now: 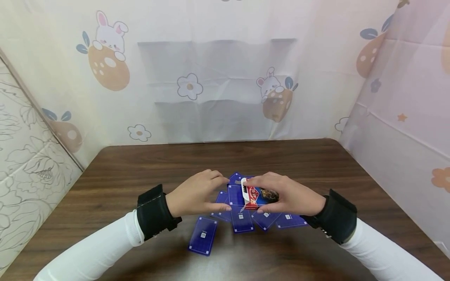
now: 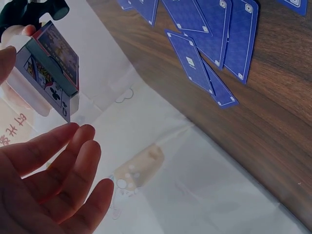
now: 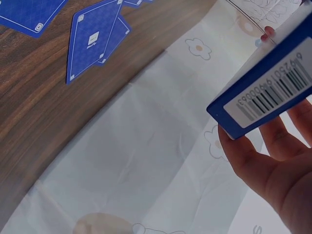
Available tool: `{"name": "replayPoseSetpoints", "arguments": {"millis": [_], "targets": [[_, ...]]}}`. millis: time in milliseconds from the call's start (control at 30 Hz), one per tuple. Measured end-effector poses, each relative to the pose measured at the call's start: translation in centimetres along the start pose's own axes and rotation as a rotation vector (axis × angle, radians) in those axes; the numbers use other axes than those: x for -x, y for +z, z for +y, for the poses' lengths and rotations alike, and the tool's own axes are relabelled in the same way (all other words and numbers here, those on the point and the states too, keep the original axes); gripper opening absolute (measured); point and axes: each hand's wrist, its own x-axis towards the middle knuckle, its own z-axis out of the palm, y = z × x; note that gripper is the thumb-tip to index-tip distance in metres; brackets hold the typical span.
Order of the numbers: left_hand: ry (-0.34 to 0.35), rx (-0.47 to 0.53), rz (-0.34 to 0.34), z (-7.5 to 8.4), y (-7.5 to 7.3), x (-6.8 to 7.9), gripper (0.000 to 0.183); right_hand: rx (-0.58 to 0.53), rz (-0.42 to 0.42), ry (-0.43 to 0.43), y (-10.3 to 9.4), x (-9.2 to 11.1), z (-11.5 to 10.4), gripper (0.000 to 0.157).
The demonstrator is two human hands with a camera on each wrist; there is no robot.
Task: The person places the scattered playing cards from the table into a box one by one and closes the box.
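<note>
Blue card box (image 1: 256, 197) held in the right hand (image 1: 289, 193)
Left hand (image 1: 198, 192) loosely spread beside it; blue-backed cards (image 1: 242, 222) beneath both hands, some partly hidden.

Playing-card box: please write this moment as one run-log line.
right hand: holds playing-card box; left hand: beside box, contact unclear; queen of clubs: partly out; blue-backed cards: on wood-grain table

Rabbit-print sheeting (image 1: 225, 121), perhaps cloth, hangs behind a brown wood-grained table (image 1: 147, 164).
</note>
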Motion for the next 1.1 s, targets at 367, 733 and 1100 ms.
{"name": "replayPoseSetpoints", "arguments": {"millis": [367,733,1100], "targets": [[0.032,-0.013,0.025,0.8,-0.1,-0.3,0.061,-0.01,0.001,-0.011,-0.3,-0.1,-0.6,0.06],[0.028,-0.006,0.043,1.9,-0.2,-0.7,0.065,0.001,0.007,-0.011,-0.1,-0.2,-1.2,0.064],[0.032,-0.027,0.03,2.0,0.0,-1.3,0.066,0.003,0.014,-0.023,-0.2,-0.1,-0.9,0.065]]}}
